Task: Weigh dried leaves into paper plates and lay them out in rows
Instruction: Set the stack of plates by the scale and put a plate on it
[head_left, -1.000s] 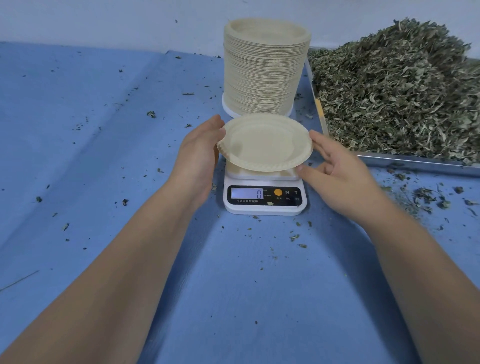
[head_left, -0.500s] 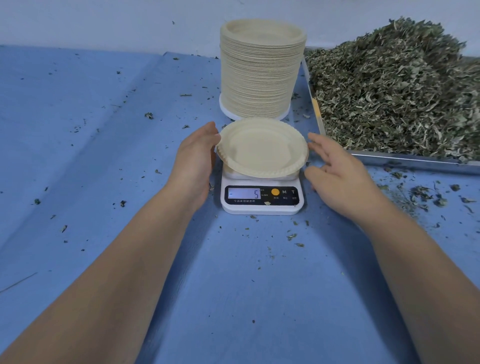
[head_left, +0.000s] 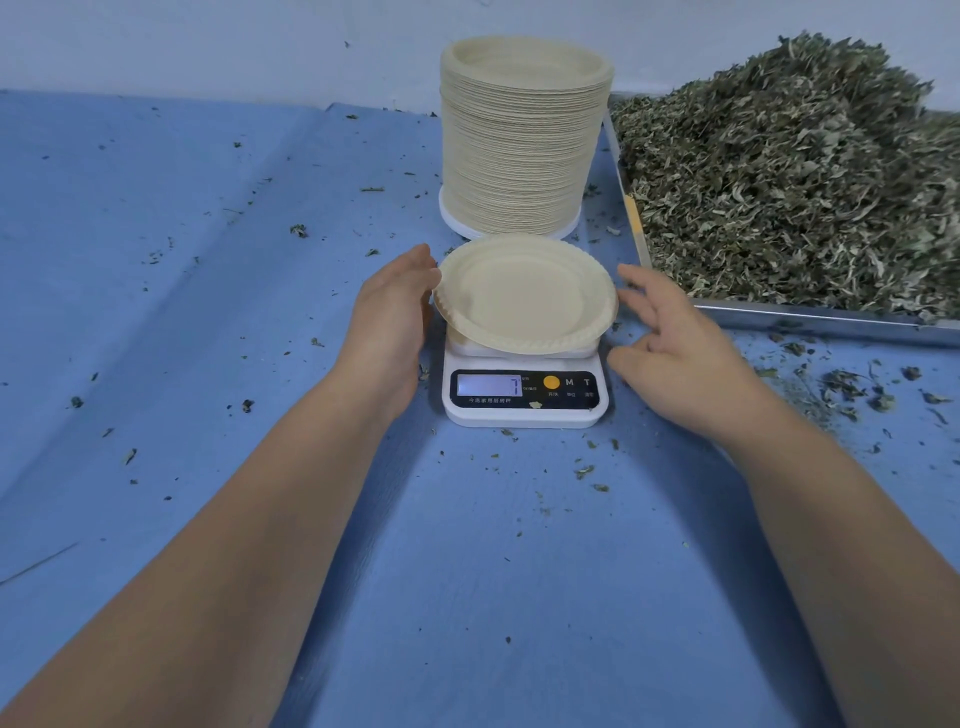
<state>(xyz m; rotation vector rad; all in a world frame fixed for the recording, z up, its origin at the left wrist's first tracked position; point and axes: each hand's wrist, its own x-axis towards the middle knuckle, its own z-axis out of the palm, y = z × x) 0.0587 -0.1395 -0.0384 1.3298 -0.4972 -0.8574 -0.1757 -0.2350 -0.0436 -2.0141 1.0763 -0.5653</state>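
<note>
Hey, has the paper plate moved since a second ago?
Yes. The paper plate has come down onto the scale, whose display now reads 7, not 0.

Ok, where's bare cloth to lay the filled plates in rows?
Biggest free patch: blue cloth left of the plate stack and scale, only crumbs. Also the strip between the scale and you. Right is crowded: leaf tray, spilled leaves.

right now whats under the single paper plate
A white kitchen scale: the paper plate covers its weighing platform, so only the front edge, display and buttons show.
</note>
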